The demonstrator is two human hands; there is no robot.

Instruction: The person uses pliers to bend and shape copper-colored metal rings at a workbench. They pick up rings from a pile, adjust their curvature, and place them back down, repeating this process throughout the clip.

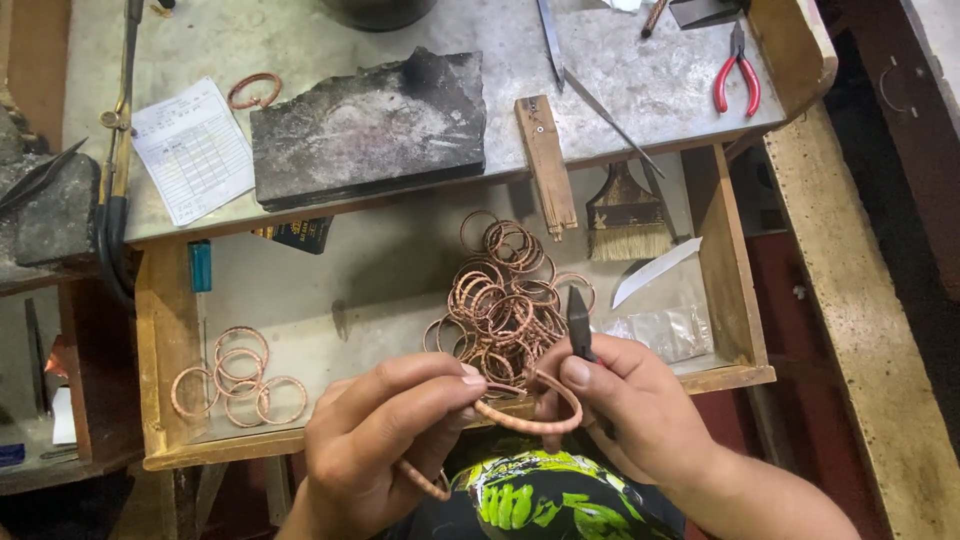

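Note:
My left hand and my right hand both hold one twisted copper-coloured bangle over the front edge of an open wooden drawer. My right hand also grips a dark pointed tool that sticks up past the thumb. Just beyond my hands lies a heap of similar copper bangles in the drawer. A smaller group of bangles lies at the drawer's front left.
A dark charred block sits on the grey bench above the drawer, with a paper form, a single bangle, a wooden strip, red-handled pliers and tweezers. A flat brush and plastic bag lie in the drawer.

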